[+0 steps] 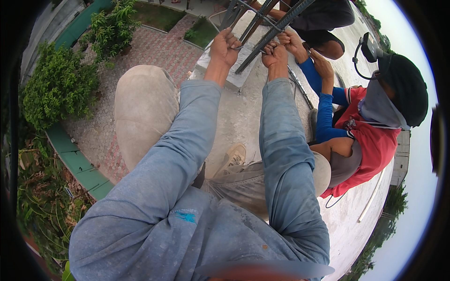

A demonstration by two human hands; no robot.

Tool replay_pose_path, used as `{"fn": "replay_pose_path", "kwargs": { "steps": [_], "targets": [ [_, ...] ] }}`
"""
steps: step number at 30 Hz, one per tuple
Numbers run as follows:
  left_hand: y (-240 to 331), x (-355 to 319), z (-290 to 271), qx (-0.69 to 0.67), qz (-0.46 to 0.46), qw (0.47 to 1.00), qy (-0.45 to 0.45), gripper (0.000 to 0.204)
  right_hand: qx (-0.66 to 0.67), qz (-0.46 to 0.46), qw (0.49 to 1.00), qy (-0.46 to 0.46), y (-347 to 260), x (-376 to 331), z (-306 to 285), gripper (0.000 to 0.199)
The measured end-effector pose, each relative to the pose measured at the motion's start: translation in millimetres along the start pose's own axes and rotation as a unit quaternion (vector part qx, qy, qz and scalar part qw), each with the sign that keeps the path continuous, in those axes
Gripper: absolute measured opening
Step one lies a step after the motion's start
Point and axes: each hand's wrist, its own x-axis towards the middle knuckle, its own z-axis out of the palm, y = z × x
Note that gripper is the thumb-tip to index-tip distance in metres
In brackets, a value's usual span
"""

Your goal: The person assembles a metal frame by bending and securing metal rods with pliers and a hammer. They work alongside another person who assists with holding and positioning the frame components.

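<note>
Your left hand is raised in front of you, its fingers curled closed on a thin grey metal wire that shows at the fingertips. Your right hand is on the other side of the long dark ribbed steel bar, fingers bent inward close beside it; you cannot tell from here whether they grip anything. That bar slants down from the upper edge between your 2 hands, its lower end over the pale rough concrete block. More dark steel bars run beside it, joined by thinner crosspieces.

Near your right hand are the 2 bare hands of a co-worker in a red top with blue sleeves and a black cap, crouched on your right. Another person in dark clothing is at the upper edge, past the bars.

Your tan trouser knee is bent on the left, and a beige shoe rests on the grey concrete surface. Beyond your left side lies red-and-grey patterned paving, with a leafy green tree beside it.
</note>
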Motion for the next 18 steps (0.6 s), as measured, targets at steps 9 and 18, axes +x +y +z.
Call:
{"fn": "replay_pose_path", "kwargs": {
  "steps": [9, 18],
  "targets": [
    [0.3, 1.1, -0.5, 0.012, 0.003, 1.0, 0.001, 0.026, 0.002, 0.003, 1.0, -0.006, -0.4, 4.5, -3.3, 0.017],
    [2.5, -1.3, 0.5, 0.014, -0.001, 1.0, 0.002, 0.031, 0.0, -0.001, 0.999, -0.051, 1.0, 12.3, -14.9, 0.015]
  ]
}}
